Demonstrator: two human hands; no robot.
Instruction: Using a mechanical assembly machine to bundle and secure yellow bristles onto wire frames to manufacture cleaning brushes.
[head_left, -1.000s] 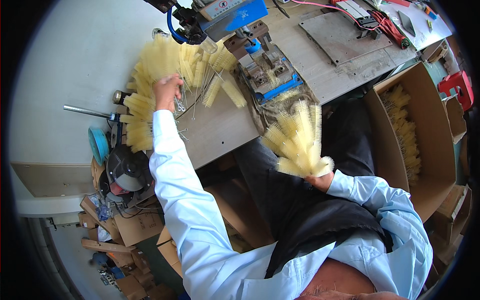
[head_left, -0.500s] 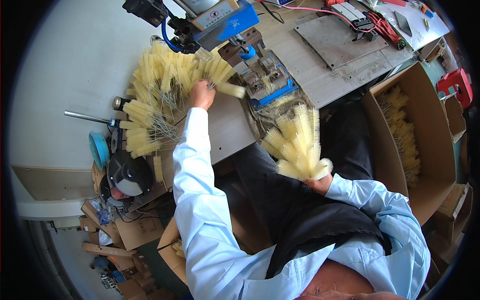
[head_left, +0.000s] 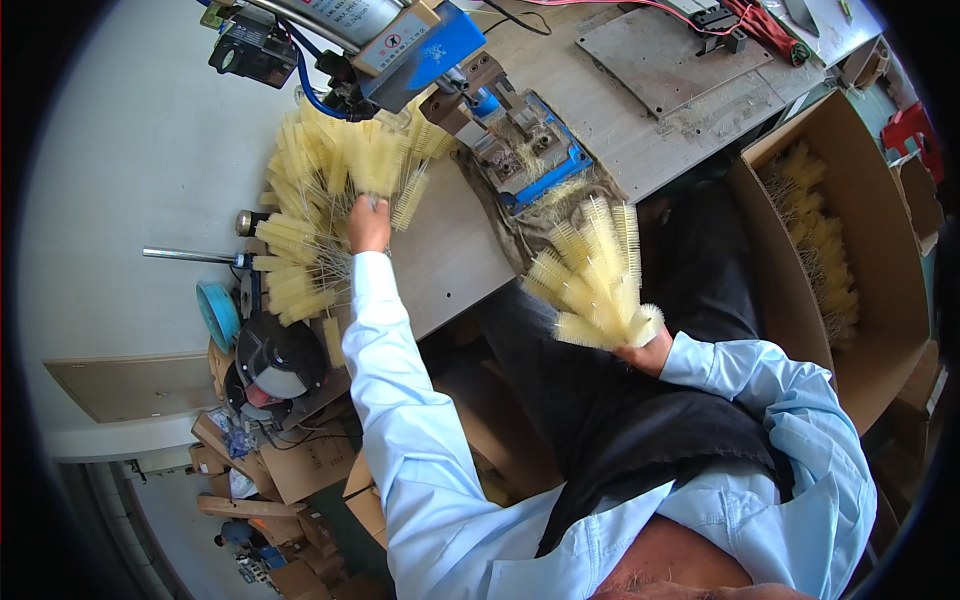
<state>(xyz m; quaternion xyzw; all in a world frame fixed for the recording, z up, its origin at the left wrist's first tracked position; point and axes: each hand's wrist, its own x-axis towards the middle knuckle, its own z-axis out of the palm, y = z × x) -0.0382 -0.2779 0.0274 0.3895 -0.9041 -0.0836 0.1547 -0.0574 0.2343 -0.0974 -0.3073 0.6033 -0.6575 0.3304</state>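
My left hand (head_left: 369,226) is closed around the wire stems of some pale yellow bristle brushes (head_left: 376,165), whose heads point away from me. It is over a large pile of similar brushes (head_left: 292,238) at the left end of the workbench, their thin wire stems tangled toward the middle. How many brushes it grips I cannot tell. Above my lap, my right hand (head_left: 648,353) is closed on a fanned bunch of brushes (head_left: 590,275), bristle heads spread up and outward. Their stems are hidden in the fist.
A blue and metal press (head_left: 530,155) stands on the workbench (head_left: 455,250) ahead. A cardboard box (head_left: 880,300) holding more brushes stands at my right. On the left are a dark round machine (head_left: 285,365) and a blue spool (head_left: 217,315). A metal plate (head_left: 670,60) lies at the back.
My left hand has moved left and slightly toward me over the pile, and brush heads now stand up beyond its fist. My right hand still holds its bunch. The view has shifted slightly.
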